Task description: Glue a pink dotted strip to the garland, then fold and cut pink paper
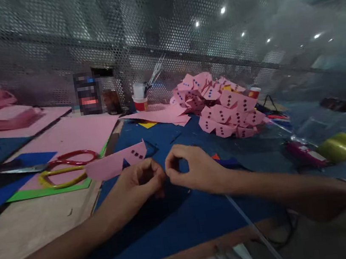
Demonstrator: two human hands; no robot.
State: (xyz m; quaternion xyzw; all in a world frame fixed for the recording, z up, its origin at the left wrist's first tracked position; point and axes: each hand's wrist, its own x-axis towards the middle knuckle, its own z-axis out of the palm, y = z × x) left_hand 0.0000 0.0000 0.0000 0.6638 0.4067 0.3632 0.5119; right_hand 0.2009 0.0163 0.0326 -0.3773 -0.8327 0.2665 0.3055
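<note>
Over the blue tabletop [182,239] my two hands meet near the middle of the view. My left hand [141,181] has its thumb and fingers pinched together. Opposite it, my right hand [191,167] curls thumb to forefinger in a ring. Whatever lies between the fingertips is too small to make out. Just behind my left hand is a pink paper piece [113,162] with several small dark squares and a dark blue triangle on it. Scissors [66,170] with one red and one yellow handle lie to the left, blades pointing left.
A heap of pink paper pieces [223,118] with dark dots rises at the back right. Pink sheets [73,130] and a green sheet lie left. A red and white cup [140,103] stands by the perforated metal wall [82,35]. A yellow shiny sheet [343,146] lies right.
</note>
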